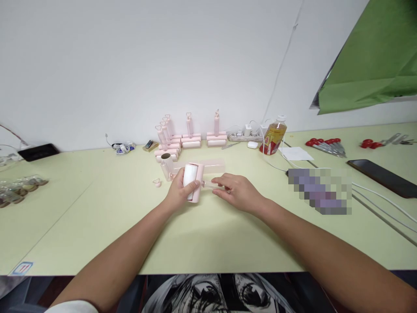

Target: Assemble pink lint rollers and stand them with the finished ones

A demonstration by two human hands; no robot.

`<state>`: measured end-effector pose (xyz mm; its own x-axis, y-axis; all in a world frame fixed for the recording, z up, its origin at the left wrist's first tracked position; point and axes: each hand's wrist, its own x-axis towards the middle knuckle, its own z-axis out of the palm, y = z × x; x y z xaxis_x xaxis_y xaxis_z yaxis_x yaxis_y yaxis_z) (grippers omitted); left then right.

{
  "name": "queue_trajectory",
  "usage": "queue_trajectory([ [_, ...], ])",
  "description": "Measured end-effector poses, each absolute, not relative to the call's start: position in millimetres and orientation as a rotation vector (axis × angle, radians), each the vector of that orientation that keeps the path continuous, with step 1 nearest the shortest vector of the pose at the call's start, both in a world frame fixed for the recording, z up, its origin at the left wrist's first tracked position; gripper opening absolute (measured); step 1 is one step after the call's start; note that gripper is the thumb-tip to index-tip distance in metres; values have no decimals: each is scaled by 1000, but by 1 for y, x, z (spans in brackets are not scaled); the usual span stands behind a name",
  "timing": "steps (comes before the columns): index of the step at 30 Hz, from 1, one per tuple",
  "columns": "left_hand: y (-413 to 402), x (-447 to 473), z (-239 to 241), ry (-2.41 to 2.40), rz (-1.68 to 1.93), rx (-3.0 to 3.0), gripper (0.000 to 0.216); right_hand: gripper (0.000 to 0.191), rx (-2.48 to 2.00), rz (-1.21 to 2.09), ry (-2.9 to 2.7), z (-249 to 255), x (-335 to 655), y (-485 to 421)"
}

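My left hand (177, 189) is closed around the pink head of a lint roller (197, 191), its thumb pressed across the white sticky roll. From the head's right side a clear handle (211, 184) sticks out toward my right hand (240, 191), whose fingers and thumb pinch it. Behind the head lies a translucent pink cover (213, 165). An upright roll with a brown core (167, 163) stands just beyond my left hand. To its front left rests a small pink heart-shaped end piece (157, 183).
Several finished-looking pink lint rollers (190, 141) stand along the wall. Right of them are a power strip (246, 137), a white case (252, 144) and a juice bottle (274, 135). Red-handled tools (325, 145), cables and a black phone (384, 177) lie further right.
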<state>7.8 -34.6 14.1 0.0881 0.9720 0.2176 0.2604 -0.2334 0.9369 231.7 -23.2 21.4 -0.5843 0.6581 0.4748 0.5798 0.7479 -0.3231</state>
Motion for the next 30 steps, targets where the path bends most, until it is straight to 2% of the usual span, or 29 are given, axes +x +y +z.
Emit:
queue_trajectory([
  [23, -43, 13, 22, 1379, 1063, 1756, 43, 25, -928, 188, -2413, 17, 233, -23],
  [30, -41, 12, 24, 1310, 1052, 1707, 46, 24, -922, 331, -2381, 15, 230, -22],
])
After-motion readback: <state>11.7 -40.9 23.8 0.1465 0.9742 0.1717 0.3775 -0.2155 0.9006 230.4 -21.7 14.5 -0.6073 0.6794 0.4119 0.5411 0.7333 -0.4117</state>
